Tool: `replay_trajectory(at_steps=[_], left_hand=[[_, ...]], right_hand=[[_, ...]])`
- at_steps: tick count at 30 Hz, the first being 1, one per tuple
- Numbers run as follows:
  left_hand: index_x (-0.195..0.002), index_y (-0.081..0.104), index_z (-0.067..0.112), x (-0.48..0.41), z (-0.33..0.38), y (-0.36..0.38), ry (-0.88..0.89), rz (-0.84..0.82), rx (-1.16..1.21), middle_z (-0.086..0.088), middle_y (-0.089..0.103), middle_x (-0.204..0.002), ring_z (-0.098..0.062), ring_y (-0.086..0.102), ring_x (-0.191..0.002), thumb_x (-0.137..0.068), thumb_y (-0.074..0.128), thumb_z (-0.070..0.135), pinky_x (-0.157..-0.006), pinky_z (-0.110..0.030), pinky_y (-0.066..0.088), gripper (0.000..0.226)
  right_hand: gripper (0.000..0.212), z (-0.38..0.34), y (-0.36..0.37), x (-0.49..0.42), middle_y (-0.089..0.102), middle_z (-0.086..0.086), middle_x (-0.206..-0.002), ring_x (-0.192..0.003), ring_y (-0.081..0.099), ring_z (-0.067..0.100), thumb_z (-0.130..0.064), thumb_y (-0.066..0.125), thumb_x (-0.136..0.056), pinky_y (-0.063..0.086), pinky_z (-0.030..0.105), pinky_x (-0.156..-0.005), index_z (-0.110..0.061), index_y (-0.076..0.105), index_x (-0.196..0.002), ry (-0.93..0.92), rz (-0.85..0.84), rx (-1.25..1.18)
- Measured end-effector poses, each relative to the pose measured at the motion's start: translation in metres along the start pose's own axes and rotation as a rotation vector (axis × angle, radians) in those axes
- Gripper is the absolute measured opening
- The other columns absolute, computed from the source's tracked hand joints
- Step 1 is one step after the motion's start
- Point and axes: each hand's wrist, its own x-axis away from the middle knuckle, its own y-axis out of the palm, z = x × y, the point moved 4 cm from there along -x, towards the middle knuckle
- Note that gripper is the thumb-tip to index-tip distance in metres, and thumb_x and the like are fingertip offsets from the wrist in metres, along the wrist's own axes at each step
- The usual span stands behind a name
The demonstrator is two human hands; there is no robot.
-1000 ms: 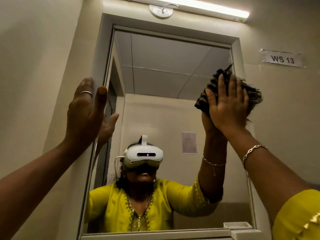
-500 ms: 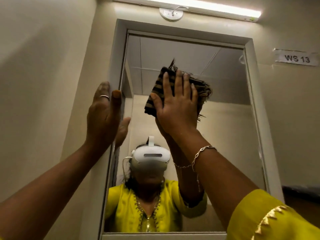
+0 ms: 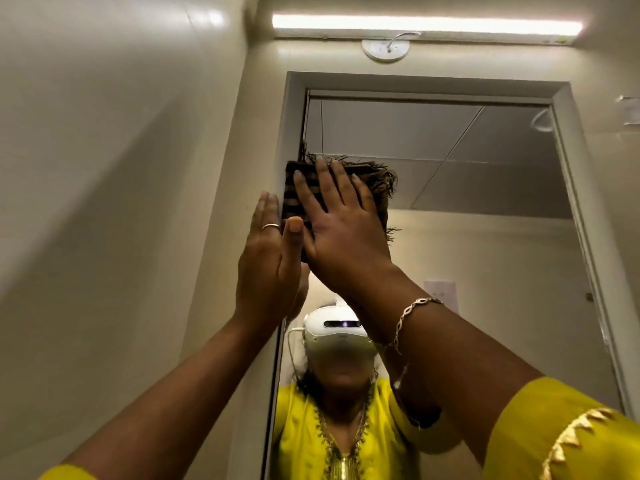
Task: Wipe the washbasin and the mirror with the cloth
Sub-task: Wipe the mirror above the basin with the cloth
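Head view: a dark striped, fringed cloth (image 3: 379, 188) is pressed by the flat, straight-fingered right hand (image 3: 341, 230) to the upper-left glass of the white-framed mirror (image 3: 485, 244), the open-palmed left hand (image 3: 268, 268) is laid against the frame (image 3: 426, 81), and mirror wiping is judged unfinished, washbasin unseen.

Can make out only the fringe and a striped strip of the cloth (image 3: 381, 188), with everything else under the flat right hand (image 3: 343, 237). Cannot tell whether the left hand (image 3: 266, 268) touches the mirror frame (image 3: 289, 126) or stands just beside it, palm turned away. Cannot read the wall label (image 3: 628, 110), blurred and cut by the right edge. Cannot read the sheet of paper (image 3: 440, 294) reflected in the mirror (image 3: 485, 237) either, too small. Cannot see the mirror's lower part, behind the right forearm (image 3: 467, 368) and past the bottom edge. Can see only scraps of the right sleeve (image 3: 571, 441) and left sleeve (image 3: 65, 474), cut off at the bottom
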Motion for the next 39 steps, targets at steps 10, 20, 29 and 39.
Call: replay_trajectory(at_steps=[10, 20, 29, 39], left_hand=[[-0.142, 0.018, 0.001, 0.003, 0.009, 0.0, 0.0, -0.026, -0.249, -0.017, 0.019, -0.152, -0.025, 0.017, -0.142, -0.068, -0.007, 0.081, -0.108, -0.026, 0.02, 0.112], [-0.141, 0.02, -0.002, 0.005, 0.017, -0.002, -0.016, -0.063, -0.192, -0.019, 0.02, -0.151, -0.028, 0.017, -0.141, -0.057, -0.003, 0.092, -0.107, -0.025, 0.016, 0.128], [-0.14, 0.022, -0.006, 0.012, 0.017, -0.001, -0.015, -0.081, -0.166, -0.024, 0.024, -0.149, -0.032, 0.021, -0.14, -0.059, 0.002, 0.092, -0.109, -0.031, 0.019, 0.128], [-0.138, 0.027, -0.004, 0.014, 0.011, -0.007, -0.048, -0.051, -0.051, -0.022, 0.03, -0.147, -0.032, 0.027, -0.137, -0.063, 0.007, 0.089, -0.112, -0.038, 0.023, 0.121]], right_hand=[[0.06, 0.044, -0.012, 0.034, 0.009, 0.005, -0.157, -0.145, 0.003, 0.022, -0.054, 0.024, -0.093, -0.009, 0.029, -0.111, -0.028, 0.013, -0.146, -0.041, 0.04, 0.0], [0.069, 0.148, -0.037, 0.087, 0.011, 0.003, -0.156, -0.144, 0.005, 0.021, -0.064, 0.004, -0.087, 0.005, 0.04, -0.116, -0.029, 0.011, -0.146, 0.121, 0.007, 0.067], [0.072, 0.205, -0.053, 0.111, 0.011, 0.004, -0.156, -0.144, 0.008, 0.023, -0.069, 0.0, -0.084, 0.006, 0.039, -0.114, -0.031, 0.008, -0.145, 0.273, 0.038, 0.116], [0.074, 0.168, -0.037, 0.116, 0.011, 0.013, -0.156, -0.144, 0.007, 0.03, -0.059, 0.004, -0.083, 0.005, 0.043, -0.115, -0.023, 0.013, -0.147, 0.575, 0.141, 0.111]])
